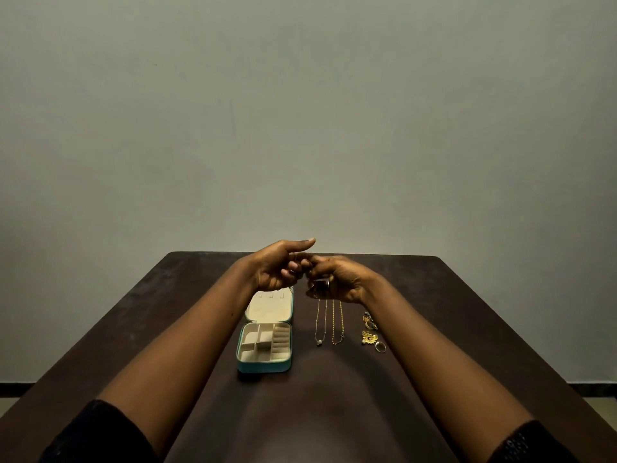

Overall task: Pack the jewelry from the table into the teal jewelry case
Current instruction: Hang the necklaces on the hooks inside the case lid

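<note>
Head view: two hands meet above a dark table, beside an open teal jewelry case.

The right hand curls its fingers round a small dark, shiny piece. The left hand has its fingers bent against it and forefinger out; whether it grips cannot be told. The case lies left of centre, its long axis running away from the person, with its lid folded back toward the far edge. Just right of it, two necklaces lie straight and parallel, pendants nearest the person. Further right lie gold earrings and a ring.
</note>
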The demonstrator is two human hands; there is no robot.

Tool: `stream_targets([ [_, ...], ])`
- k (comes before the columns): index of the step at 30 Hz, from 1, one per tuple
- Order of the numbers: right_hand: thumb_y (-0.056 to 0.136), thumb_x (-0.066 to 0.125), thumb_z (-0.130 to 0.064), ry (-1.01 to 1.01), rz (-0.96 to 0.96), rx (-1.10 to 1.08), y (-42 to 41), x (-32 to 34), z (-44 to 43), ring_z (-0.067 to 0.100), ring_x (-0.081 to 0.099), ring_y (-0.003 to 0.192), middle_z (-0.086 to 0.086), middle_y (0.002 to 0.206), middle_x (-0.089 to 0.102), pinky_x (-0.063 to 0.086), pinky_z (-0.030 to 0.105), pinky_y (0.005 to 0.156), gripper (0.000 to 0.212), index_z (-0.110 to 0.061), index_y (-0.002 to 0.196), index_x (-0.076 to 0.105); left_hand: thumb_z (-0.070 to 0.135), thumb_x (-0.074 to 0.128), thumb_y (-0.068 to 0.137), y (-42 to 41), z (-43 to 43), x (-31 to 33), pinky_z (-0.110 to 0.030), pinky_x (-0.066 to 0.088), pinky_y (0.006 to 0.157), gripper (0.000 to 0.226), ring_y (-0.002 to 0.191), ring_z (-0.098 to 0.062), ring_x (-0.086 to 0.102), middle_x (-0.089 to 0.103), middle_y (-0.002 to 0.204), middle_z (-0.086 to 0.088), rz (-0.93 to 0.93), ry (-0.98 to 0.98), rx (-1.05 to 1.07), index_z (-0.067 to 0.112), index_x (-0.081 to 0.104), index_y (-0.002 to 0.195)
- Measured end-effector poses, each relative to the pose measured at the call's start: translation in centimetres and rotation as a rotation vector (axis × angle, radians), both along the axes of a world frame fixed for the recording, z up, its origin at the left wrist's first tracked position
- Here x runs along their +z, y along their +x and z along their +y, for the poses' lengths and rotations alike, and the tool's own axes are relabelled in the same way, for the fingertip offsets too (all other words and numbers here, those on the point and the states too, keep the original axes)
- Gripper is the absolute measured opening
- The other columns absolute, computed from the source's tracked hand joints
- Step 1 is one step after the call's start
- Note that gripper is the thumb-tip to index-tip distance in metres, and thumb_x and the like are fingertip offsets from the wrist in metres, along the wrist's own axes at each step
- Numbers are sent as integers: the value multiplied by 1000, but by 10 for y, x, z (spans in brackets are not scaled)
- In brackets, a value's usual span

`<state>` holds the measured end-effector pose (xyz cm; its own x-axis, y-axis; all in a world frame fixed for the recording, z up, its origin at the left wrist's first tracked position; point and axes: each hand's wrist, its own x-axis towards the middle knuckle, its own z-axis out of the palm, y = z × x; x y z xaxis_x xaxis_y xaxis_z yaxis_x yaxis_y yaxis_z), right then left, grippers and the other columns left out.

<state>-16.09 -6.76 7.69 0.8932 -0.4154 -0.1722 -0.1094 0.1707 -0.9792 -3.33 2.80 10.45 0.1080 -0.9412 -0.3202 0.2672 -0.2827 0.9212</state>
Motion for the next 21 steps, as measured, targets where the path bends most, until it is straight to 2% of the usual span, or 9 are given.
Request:
stream_targets([
  [3,86,47,3,62,28,-83,7,-5,3,13,55,67,3,76,56,53,32,72,21,-12,81,60,38,53,91,11,4,0,-7,27,32,34,34,-2,38,51,55,4,-27,20,72,7,61,79],
  [5,85,47,3,120,41,-138,10,-9,2,13,55,66,6,74,54,54,32,72,20,-10,71,55,38,53,91,19,7,-1,-8,30,33,35,37,-3,40,53,56,3,-62,38,108,8,60,75],
  [7,86,46,1,198,45,-156,14,-13,2,12,53,65,6,74,53,54,29,66,22,-9,68,53,35,53,90,24,11,-2,-11,36,39,31,44,-3,45,54,62,2,-115,52,112,9,61,76],
  [10,86,45,-2,279,61,-219,23,-20,5,12,50,63,6,73,49,52,28,61,22,-7,66,51,25,49,93,25,14,-4,-19,45,59,23,62,-10,54,57,68,0,-173,34,80,10,62,82],
  [14,86,47,-1,267,74,-313,34,-31,12,14,50,65,9,77,48,51,28,59,14,-4,74,52,21,42,96,25,15,-7,-30,41,76,22,73,-15,57,51,62,1,-362,49,32,12,61,91],
  [18,87,50,2,267,105,-379,38,-41,15,14,49,63,9,74,49,51,21,49,16,-3,71,53,22,43,97,26,13,-7,-23,35,61,25,54,-9,44,40,57,3,-523,101,75,7,63,97],
  [21,87,47,1,317,134,-416,41,-45,15,13,45,58,7,66,46,46,19,47,20,-2,68,51,21,42,99,26,13,-9,-19,35,53,28,52,-9,40,40,60,1,-623,109,124,3,62,103],
])
